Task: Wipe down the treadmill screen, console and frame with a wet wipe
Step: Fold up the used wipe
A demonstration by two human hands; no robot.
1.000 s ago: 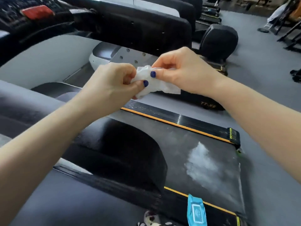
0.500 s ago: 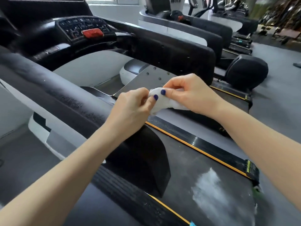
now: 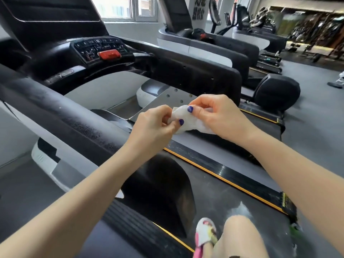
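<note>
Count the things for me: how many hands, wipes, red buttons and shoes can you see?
Hands: 2, the left hand and right hand
Wet wipe: 1
Red button: 1 on the near console
Shoe: 1
Total: 5

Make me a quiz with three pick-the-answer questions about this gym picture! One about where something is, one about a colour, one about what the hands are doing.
1. Where is the wet wipe?
A. On the floor
B. Between both hands, in the air
C. On the console

2. What colour is the big button on the console?
A. Red
B. Green
C. Yellow

3. What is the left hand doing?
A. Hanging open
B. Pressing the button
C. Pinching the wipe

Answers: 1 B, the left hand and right hand hold it above the treadmill; 2 A, it shows red among dark keys; 3 C, thumb and fingers close on the wipe's edge.
</note>
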